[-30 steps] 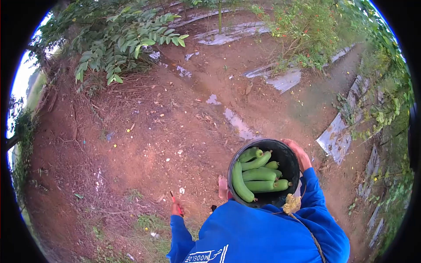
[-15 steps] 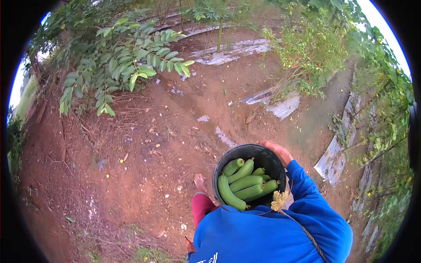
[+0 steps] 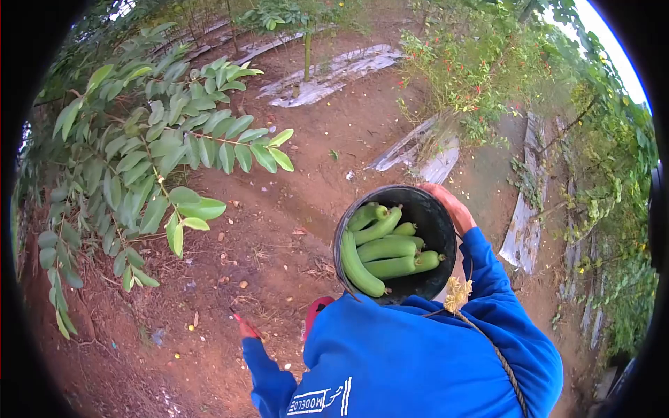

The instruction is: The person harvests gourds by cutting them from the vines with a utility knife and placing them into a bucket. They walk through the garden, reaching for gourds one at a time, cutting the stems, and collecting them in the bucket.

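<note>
Against the front of my blue shirt, a black bucket is tilted so that its mouth faces up toward me. Several long, smooth green gourds lie inside it. My right hand curves around the bucket's far right rim and side, its fingertips partly out of sight. Low on the left, away from the bucket, my left hand is closed around a small red-handled tool with a thin dark tip; its exact kind is too small to make out. A brown rope with a frayed knot hangs by the bucket.
A leafy branch reaches in from the left. Ahead stands a bush with red fruits, beside strips of grey plastic sheet on reddish soil. Climbing vines line the right side.
The leafy branch looks nearer and larger. My left hand has come further into view with the tool. The bucket sits higher in view, still held by my right hand.
</note>
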{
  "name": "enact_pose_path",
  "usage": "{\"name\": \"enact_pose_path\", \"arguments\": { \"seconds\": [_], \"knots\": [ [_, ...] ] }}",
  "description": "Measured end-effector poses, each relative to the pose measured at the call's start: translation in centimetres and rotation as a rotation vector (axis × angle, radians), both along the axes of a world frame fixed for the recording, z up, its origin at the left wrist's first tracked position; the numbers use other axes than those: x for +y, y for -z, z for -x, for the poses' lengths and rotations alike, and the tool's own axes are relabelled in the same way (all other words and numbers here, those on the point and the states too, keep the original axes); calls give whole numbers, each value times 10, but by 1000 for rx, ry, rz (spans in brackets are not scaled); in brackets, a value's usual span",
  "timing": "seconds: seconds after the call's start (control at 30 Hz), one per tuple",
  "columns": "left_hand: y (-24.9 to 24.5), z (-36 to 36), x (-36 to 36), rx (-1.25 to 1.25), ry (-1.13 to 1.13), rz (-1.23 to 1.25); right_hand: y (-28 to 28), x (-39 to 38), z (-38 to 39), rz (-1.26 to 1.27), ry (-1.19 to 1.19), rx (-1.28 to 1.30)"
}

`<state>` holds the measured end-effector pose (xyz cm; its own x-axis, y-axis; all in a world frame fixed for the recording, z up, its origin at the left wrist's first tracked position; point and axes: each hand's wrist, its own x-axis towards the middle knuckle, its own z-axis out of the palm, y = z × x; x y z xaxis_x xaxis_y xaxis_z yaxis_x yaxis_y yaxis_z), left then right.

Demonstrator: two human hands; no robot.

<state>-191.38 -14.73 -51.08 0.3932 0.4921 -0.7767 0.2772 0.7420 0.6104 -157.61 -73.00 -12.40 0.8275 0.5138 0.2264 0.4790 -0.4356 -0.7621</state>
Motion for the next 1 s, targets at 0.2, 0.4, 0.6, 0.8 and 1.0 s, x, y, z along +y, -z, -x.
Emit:
{"name": "enact_pose_path", "arguments": {
  "seconds": [0.2, 0.4, 0.6, 0.8, 1.0],
  "knots": [
    [-44, -208, 87, -142, 70, -67, 37, 16, -111, 53, -33, -35],
    [34, -375, 44, -218, 19, 2, 119, -5, -286, 157, 17, -95],
    [176, -459, -49, -61, -47, 282, 150, -37, -443, 183, 69, -46],
    [172, -485, -110, 377, 146, 319, 147, -25, -523, -174, 430, 744],
    [155, -537, -76, 395, 244, 203, 191, -23, -553, 99, 216, 366]
  ]
}}
